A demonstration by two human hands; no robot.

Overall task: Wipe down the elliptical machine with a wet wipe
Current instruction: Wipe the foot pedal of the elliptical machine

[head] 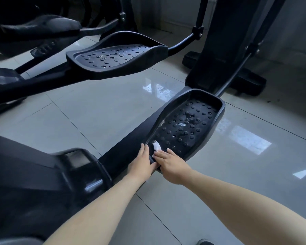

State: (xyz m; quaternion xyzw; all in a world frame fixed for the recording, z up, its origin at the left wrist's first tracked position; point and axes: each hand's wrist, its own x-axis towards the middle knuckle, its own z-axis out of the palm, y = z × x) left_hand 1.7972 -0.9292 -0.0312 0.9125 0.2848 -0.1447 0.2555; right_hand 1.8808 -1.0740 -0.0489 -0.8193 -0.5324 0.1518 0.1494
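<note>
In the head view, the only one here, the work sits at the heel end of the nearer black plastic foot pedal of the elliptical machine, a long tray with a raised rim and rows of round studs. The crumpled white wet wipe lies on the studded floor of that pedal, just inside the rear rim, at the tips of the right hand, whose fingers are spread and fairly straight, pressing down on it rather than clutching it. The left hand rests flat on the rear edge where the pedal meets the sloping black rail, fingers extended and grasping nothing, seemingly steadying the part. Further up the tray a small white scrap and some dull wet blotches sit among the studs, and a pale smear marks the inner rim. To wipe well from here, I would keep the left hand braced, since a pedal like this probably swings when pushed, and drive the wipe in short strokes from heel to toe, working around each stud instead of skating over the tops. The scrap is best gathered into the wipe, and the smear likely needs a firmer rub with a fresh fold. The second black studded pedal, raised and well apart across the glossy grey tiled floor, still shows specks of its own.
</note>
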